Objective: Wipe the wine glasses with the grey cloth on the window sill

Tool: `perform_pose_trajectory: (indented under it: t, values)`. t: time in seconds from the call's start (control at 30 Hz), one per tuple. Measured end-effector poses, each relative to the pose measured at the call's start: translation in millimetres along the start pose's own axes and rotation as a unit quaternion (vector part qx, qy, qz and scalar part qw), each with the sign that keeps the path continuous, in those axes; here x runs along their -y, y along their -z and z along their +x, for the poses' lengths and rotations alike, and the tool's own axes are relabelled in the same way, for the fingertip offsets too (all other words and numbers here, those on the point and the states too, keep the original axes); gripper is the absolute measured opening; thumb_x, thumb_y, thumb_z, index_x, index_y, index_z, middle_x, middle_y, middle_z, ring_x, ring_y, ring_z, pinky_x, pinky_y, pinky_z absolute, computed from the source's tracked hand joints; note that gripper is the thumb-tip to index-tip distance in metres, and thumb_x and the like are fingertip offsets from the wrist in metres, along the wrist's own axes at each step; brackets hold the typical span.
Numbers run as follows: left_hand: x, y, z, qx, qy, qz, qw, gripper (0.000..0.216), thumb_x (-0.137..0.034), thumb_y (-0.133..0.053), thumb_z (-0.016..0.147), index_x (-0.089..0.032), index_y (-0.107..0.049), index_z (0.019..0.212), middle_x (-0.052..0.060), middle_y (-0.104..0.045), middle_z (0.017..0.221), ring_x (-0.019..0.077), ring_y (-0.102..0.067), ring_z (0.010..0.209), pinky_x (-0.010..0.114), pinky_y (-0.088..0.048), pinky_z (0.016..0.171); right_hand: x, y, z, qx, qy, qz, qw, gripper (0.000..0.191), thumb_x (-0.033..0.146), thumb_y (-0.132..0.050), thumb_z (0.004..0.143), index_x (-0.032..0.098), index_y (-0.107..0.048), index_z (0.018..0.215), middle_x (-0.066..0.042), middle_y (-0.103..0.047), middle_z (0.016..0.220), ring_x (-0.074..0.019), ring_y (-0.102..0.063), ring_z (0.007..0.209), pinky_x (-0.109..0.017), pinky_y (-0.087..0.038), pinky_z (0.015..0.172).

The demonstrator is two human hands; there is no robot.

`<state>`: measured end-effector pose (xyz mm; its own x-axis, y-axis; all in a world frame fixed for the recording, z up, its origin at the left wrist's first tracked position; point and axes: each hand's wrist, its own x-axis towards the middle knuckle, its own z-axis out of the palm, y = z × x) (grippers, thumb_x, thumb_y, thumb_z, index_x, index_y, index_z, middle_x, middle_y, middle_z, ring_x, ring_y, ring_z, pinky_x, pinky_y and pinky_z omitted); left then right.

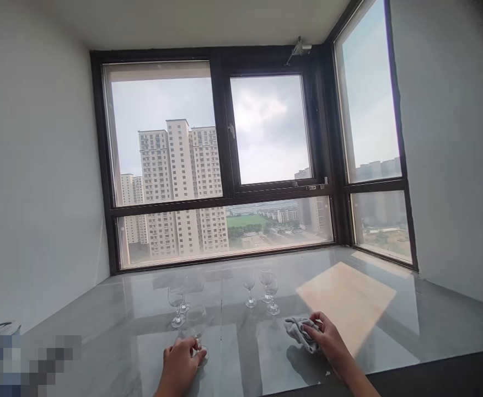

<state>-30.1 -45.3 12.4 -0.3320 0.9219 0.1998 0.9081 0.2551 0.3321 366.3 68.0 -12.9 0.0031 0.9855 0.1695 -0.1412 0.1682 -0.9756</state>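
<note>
Fingers of the left hand [180, 361] pinch a wine glass [196, 331] base; right hand [326, 337] clutches a grey cloth [298, 330].

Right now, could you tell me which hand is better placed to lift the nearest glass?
Probably left: the left hand holds the foot of the glass, while the right hand holds the cloth.

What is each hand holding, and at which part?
The left hand grips a wine glass low at its stem and foot. The right hand pinches one end of a grey cloth.
</note>
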Motion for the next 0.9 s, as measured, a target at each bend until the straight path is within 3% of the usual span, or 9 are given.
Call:
perform_pose_trajectory:
  t: [0.1, 0.2, 0.4, 0.53, 0.63, 0.73, 0.8, 0.9]
  values:
    - [40.3, 23.4, 9.9, -0.011, 0.041, 0.045, 0.998, 0.023, -0.041, -0.053, 0.088, -0.025, -0.070, 0.090, 0.006, -0.077, 0.106, 0.0280, -0.064, 0.115, 0.042, -0.037, 0.101, 1.8, -1.0, -0.5, -0.002, 0.000, -0.012, 1.000, 0.044, 0.052, -0.079, 0.058, 0.025, -0.050, 0.077, 0.000, -0.071, 0.068, -0.0185, -0.062, 0.062, -0.028, -0.044, 0.059]
    - [61.3, 36.6, 20.5, -0.008, 0.075, 0.061, 0.995, 0.024, -0.041, -0.051, 0.089, -0.025, -0.068, 0.090, 0.007, -0.077, 0.107, 0.0296, -0.064, 0.117, 0.043, -0.039, 0.100, 1.2, -1.0, 0.5, -0.005, 0.002, -0.016, 1.000, 0.043, 0.052, -0.079, 0.057, 0.026, -0.050, 0.075, 0.000, -0.071, 0.066, -0.0186, -0.061, 0.061, -0.028, -0.043, 0.058]
    - [70.0, 39.0, 23.4, -0.041, 0.073, 0.065, 0.994, 0.028, -0.047, -0.048, 0.089, -0.027, -0.063, 0.099, 0.005, -0.077, 0.101, 0.0285, -0.066, 0.113, 0.041, -0.041, 0.098, -7.5, -0.5, 5.0, -0.003, 0.010, -0.008, 1.000, 0.043, 0.052, -0.078, 0.059, 0.026, -0.049, 0.076, 0.001, -0.071, 0.067, -0.0186, -0.062, 0.062, -0.028, -0.043, 0.058]
    - [66.4, 35.6, 5.5, -0.113, 0.074, 0.061, 0.989, 0.037, -0.059, -0.041, 0.092, -0.027, -0.058, 0.083, 0.001, -0.072, 0.079, 0.0259, -0.069, 0.086, 0.036, -0.044, 0.085, -8.3, -0.7, 4.6, 0.005, 0.001, 0.002, 1.000, 0.044, 0.053, -0.077, 0.060, 0.027, -0.048, 0.079, 0.000, -0.073, 0.072, -0.0202, -0.065, 0.065, -0.029, -0.045, 0.060]
    - [40.5, 25.7, -12.4, -0.109, 0.012, 0.055, 0.992, 0.041, -0.057, -0.038, 0.093, -0.026, -0.052, 0.069, 0.001, -0.065, 0.069, 0.0224, -0.063, 0.070, 0.031, -0.043, 0.072, -1.6, -0.9, 1.3, 0.010, -0.009, -0.006, 1.000, 0.044, 0.053, -0.077, 0.061, 0.027, -0.048, 0.080, 0.000, -0.073, 0.074, -0.0205, -0.066, 0.067, -0.029, -0.045, 0.061]
    - [-13.1, 9.2, -16.8, -0.035, -0.129, 0.025, 0.991, 0.032, -0.048, -0.047, 0.091, -0.026, -0.060, 0.073, 0.003, -0.069, 0.077, 0.0217, -0.064, 0.077, 0.030, -0.044, 0.075, 7.1, -2.0, -2.3, 0.009, -0.016, -0.007, 1.000, 0.045, 0.053, -0.078, 0.060, 0.027, -0.048, 0.080, 0.000, -0.072, 0.072, -0.0198, -0.065, 0.064, -0.029, -0.044, 0.060]
    - [-56.6, -3.8, -5.9, -0.003, -0.206, 0.001, 0.979, 0.024, -0.045, -0.055, 0.087, -0.027, -0.070, 0.092, 0.005, -0.073, 0.099, 0.0239, -0.065, 0.095, 0.032, -0.045, 0.086, 10.6, -3.4, -3.5, 0.007, -0.019, 0.003, 1.000, 0.046, 0.054, -0.078, 0.059, 0.027, -0.047, 0.080, 0.000, -0.072, 0.072, -0.0195, -0.064, 0.063, -0.029, -0.044, 0.059]
    - [-114.1, -25.1, 28.0, 0.025, -0.238, 0.012, 0.971, 0.050, -0.048, -0.054, 0.086, -0.028, -0.066, 0.131, 0.010, -0.062, 0.140, 0.0310, -0.053, 0.130, 0.043, -0.035, 0.112, 10.4, -5.2, -2.7, 0.002, -0.014, 0.009, 1.000, 0.046, 0.053, -0.079, 0.057, 0.026, -0.047, 0.078, 0.000, -0.071, 0.070, -0.0191, -0.063, 0.062, -0.029, -0.043, 0.058]
